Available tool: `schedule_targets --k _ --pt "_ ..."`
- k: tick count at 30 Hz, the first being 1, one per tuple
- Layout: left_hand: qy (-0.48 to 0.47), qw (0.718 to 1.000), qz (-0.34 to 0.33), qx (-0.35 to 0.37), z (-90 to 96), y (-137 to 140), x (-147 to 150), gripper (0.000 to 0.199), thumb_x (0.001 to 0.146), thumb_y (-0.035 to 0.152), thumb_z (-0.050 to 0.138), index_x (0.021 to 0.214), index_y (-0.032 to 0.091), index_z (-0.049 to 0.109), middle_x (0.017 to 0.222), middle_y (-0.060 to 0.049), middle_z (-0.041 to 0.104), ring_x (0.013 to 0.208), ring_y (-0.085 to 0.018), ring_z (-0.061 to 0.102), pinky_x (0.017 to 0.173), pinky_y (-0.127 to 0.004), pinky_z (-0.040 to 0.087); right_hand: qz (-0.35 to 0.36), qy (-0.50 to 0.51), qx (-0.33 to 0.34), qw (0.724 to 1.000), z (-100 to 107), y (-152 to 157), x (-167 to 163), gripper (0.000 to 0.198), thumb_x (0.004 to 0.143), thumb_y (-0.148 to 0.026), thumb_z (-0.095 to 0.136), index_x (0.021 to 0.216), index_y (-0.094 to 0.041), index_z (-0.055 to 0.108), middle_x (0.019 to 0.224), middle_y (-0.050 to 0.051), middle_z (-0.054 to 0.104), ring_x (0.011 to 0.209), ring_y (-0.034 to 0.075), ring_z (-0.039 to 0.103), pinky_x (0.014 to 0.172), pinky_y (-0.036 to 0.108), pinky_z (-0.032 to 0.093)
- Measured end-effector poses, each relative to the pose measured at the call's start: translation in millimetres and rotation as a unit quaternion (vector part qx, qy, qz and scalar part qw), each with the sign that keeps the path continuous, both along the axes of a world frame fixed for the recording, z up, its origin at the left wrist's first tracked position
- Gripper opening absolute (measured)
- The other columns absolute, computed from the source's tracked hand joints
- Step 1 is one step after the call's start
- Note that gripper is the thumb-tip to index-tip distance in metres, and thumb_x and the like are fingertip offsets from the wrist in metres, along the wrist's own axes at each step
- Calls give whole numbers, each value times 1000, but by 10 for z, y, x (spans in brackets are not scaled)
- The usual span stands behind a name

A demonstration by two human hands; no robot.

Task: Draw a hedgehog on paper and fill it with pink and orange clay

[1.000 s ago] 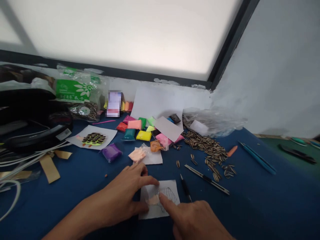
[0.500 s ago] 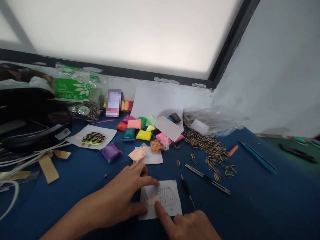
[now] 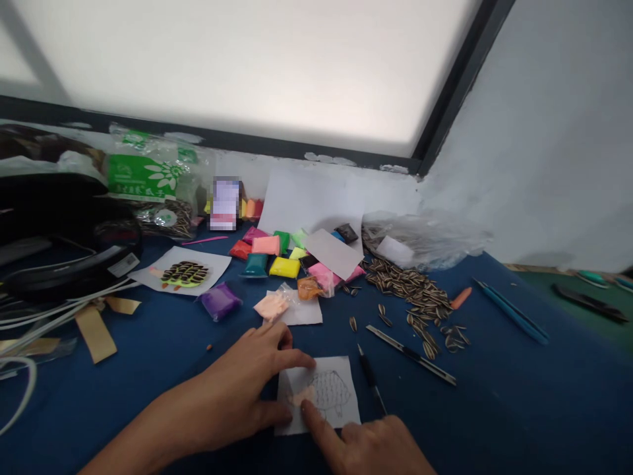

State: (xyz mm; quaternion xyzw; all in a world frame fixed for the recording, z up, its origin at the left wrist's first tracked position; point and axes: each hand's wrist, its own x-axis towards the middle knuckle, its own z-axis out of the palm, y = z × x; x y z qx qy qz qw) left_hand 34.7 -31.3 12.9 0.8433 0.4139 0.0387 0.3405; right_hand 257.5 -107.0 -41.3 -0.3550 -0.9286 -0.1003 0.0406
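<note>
A small white sheet of paper [image 3: 346,422] lies at the front of the table, bearing a pencil drawing of a rounded, scaly animal. Pale peach modelling clay [image 3: 299,396] is spread flat over the drawing's left end. My left hand [image 3: 247,376] rests at the sheet's left side, thumb and index finger apart and touching the paper. With its index finger stretched out, my right hand [image 3: 366,442] presses the lower edge of the clay; its other fingers are curled and partly hidden. Beside the sheet lies a black pen [image 3: 370,376]. A finished-looking animal picture [image 3: 185,274] shows dark seeds set in green clay.
Right of the pen are a utility knife [image 3: 410,354], sunflower seeds [image 3: 405,287] and blue tweezers [image 3: 512,310]. Several coloured clay packets [image 3: 284,267] and opened peach clay [image 3: 271,306] lie behind the hands. Cables [image 3: 64,305] and a phone [image 3: 223,204] are at left and back.
My right index fingertip has slid slightly left along the clay's lower edge. My left hand and the sheet have stayed in place.
</note>
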Motion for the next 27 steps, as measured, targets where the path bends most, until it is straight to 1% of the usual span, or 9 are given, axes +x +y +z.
schedule_targets --k 10,13,14,16,18,19,23,25,27 --pt "0 1000 -3 11 -15 4 4 57 75 18 75 127 40 68 118 -6 58 116 -34 54 95 -46 47 2 7 -16 1000 -59 0 -30 48 85 -16 53 133 -13 51 50 -1 67 28 16 51 38 34 0" --pt "12 1000 -5 8 12 -1 14 60 73 16 75 128 39 68 119 -6 58 117 -35 54 97 -48 46 -9 71 -74 995 110 47 -34 44 82 -12 51 126 -14 55 57 1 71 32 16 56 36 31 7" --pt "12 1000 -6 10 16 -1 17 60 73 15 75 127 39 68 119 -6 58 116 -34 54 98 -48 45 -43 110 -103 988 200 70 -29 38 82 -9 48 118 -15 57 62 2 73 38 16 60 37 30 13" --pt "9 1000 -9 18 12 -1 18 60 71 14 75 126 39 69 118 -5 58 115 -34 55 98 -47 46 -99 210 -175 957 387 122 -6 23 84 -7 44 100 -16 57 70 5 73 49 17 66 42 26 28" --pt "6 1000 -11 24 -6 0 11 61 71 14 74 125 39 69 120 -5 58 116 -34 55 98 -46 46 -129 294 -261 910 523 170 22 16 90 -8 41 93 -18 52 79 6 73 63 16 68 55 24 43" --pt "3 1000 -12 25 -19 -1 6 61 71 13 74 126 39 68 121 -5 58 117 -34 54 98 -46 46 -140 324 -300 886 557 190 34 15 91 -8 41 91 -20 51 78 4 73 63 15 65 57 24 44" --pt "-13 1000 -6 23 -62 -9 -18 63 70 12 74 129 36 67 123 -6 58 120 -34 54 101 -47 45 -183 397 -464 770 513 239 44 9 95 -13 46 92 -20 51 90 5 76 46 8 50 45 19 38" --pt "-16 1000 -1 19 -65 -14 -22 63 71 13 74 129 34 67 123 -7 59 120 -35 54 101 -48 45 -190 400 -463 768 472 251 28 9 95 -16 51 87 -19 53 82 3 75 47 8 50 48 19 37" --pt "-14 1000 0 15 -52 -17 -19 63 71 12 75 129 34 67 123 -7 59 121 -35 53 101 -49 45 -187 388 -422 798 463 258 8 13 94 -19 55 81 -18 57 69 -1 68 53 10 51 52 20 36"
